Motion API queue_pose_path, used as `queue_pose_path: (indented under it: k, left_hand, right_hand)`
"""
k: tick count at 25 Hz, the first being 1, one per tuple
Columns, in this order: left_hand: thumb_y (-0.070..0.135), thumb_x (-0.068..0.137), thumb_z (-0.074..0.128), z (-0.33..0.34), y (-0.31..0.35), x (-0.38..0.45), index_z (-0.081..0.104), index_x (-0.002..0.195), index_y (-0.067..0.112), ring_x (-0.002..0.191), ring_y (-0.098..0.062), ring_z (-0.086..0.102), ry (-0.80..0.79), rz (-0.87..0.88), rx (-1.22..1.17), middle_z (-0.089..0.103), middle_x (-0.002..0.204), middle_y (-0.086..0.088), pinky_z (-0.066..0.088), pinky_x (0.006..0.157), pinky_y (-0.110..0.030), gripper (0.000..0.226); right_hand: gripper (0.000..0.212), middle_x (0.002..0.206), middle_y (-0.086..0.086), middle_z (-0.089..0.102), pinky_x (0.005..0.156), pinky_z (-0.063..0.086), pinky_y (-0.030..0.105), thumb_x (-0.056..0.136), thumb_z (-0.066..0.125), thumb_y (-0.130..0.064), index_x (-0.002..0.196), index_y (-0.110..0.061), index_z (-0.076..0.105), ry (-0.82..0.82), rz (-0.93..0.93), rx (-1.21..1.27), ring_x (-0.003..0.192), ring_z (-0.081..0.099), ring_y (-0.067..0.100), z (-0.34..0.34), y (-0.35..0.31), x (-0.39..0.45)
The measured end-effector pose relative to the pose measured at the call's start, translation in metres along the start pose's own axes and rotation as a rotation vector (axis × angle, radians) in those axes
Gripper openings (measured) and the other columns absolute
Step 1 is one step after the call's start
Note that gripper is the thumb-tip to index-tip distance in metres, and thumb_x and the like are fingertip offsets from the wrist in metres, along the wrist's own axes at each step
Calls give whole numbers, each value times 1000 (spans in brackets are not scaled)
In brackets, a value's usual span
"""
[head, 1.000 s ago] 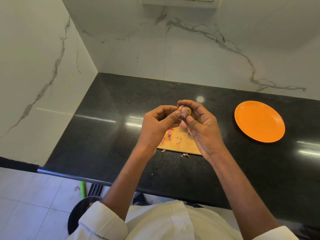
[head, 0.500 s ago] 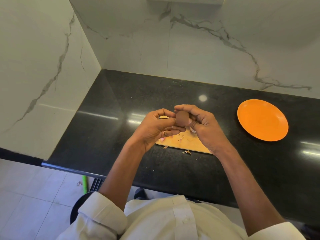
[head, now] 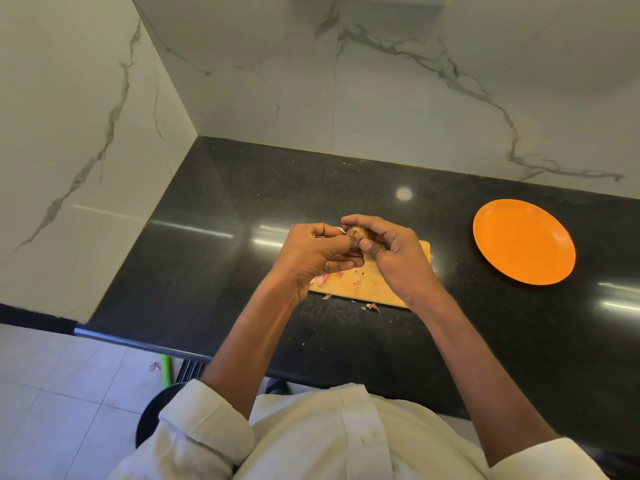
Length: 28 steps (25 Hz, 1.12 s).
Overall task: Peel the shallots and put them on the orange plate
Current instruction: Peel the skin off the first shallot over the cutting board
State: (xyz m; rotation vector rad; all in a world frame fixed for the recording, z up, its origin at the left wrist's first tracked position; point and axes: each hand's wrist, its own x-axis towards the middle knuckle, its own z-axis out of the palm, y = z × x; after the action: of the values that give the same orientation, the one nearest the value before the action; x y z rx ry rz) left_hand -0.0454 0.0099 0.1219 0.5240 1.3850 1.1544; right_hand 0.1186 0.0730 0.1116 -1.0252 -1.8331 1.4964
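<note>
A small brown shallot [head: 354, 233] is held up above a wooden cutting board [head: 375, 284]. My right hand [head: 391, 252] grips the shallot with thumb and curled fingers. My left hand [head: 317, 252] pinches at the shallot's left side with thumb and forefinger. Pink and brown peel scraps [head: 358, 280] lie on the board and just off its near edge. The orange plate [head: 523, 240] sits to the right on the black counter with nothing on it. No other shallots are visible; my hands hide part of the board.
The black stone counter [head: 221, 237] runs into a corner of white marble walls [head: 381, 91] at left and back. Its near edge [head: 138, 344] drops to a tiled floor, where a black round object and a green stick stand.
Both hands have stayed together on the shallot and dropped slightly toward the board. The shallot has been turned between the fingers, its pink peeled side no longer showing.
</note>
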Motion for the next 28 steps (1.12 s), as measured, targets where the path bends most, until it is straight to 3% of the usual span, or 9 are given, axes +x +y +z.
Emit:
queue_pose_path:
  k: [6,12,15,17,22,28]
  left_hand:
    - [0,92,80,2,0,8,74,92,0,73,-25,81,70,-30,25,80,92,-26,66,65,-26,6]
    - [14,102,69,-8,6,13,71,118,-6,88,-26,82,-106,-38,-155,79,106,-28,66,71,-24,25]
    - [26,102,71,-3,11,17,70,122,-5,90,-27,82,-126,-33,-138,79,107,-27,66,72,-25,37]
    - [22,99,76,0,13,20,71,117,-3,87,-26,82,-114,-14,-80,80,105,-26,67,73,-26,32]
    - [14,101,73,3,20,26,73,106,-2,84,-27,83,-104,63,94,81,97,-23,68,75,-31,16]
    - [13,102,72,15,15,34,70,103,-4,74,-33,81,16,257,277,80,81,-19,67,65,-33,17]
  right_hand:
    - [38,125,-8,75,106,56,33,104,61,-2,129,-28,75,53,62,91,124,66,9,8,10,4]
    - [32,132,16,72,116,47,57,106,53,-2,134,-7,69,94,199,561,131,65,32,-6,11,10]
    - [34,134,20,70,118,44,60,107,50,0,137,-2,65,83,210,607,133,62,38,-10,12,13]
    - [34,134,20,70,117,43,62,107,51,0,137,-2,65,86,214,589,133,62,39,-12,12,16]
    - [33,128,14,74,116,47,57,105,54,0,133,-8,70,121,234,500,129,66,32,-17,13,18]
    - [32,127,14,75,101,60,36,106,53,-1,134,-5,68,135,254,556,125,69,30,-22,8,20]
